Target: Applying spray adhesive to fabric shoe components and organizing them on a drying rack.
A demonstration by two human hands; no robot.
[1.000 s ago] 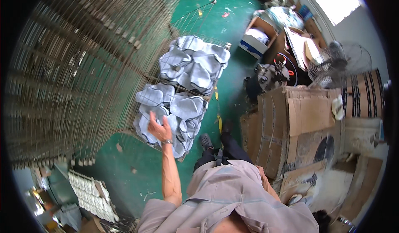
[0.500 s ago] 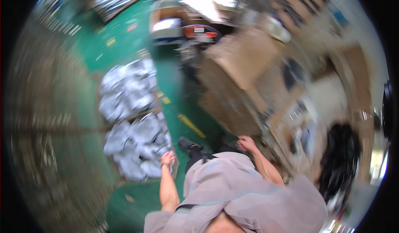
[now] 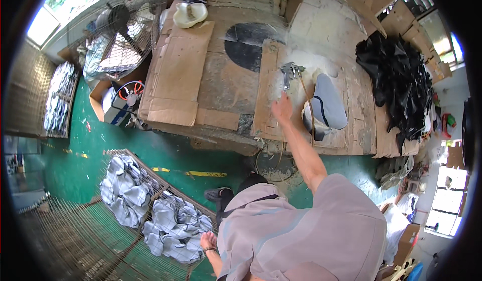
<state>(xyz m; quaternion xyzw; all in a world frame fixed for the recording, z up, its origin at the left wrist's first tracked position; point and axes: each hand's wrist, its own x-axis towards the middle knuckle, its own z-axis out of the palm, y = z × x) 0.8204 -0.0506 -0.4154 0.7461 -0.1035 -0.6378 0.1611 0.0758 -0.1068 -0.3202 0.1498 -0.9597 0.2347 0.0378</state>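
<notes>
The right hand (image 3: 282, 109) has swung from the wire rack to the cardboard-covered tabletop (image 3: 211, 88), fingers open, just below the metal spray gun (image 3: 289, 73). The left hand (image 3: 208, 241), fingers loosely curled, now rests beside the grey-white moulded pieces (image 3: 175, 226).

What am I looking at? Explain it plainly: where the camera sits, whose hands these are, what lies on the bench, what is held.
There is no machine here. The one picture comes from a wide fisheye camera worn on a person's head and looking down, so straight edges bend near the rim. The grey shirt at the bottom belongs to the wearer.

The right hand reaches out over a cardboard-covered bench, close to a spray gun that lies there with its hose. It has nothing in its grip. Beside it sits a grey moulded piece, and farther right a pile of black material.

The left hand is low, at a wire rack that carries grey-white pieces. Whether it grips one is unclear.
</notes>
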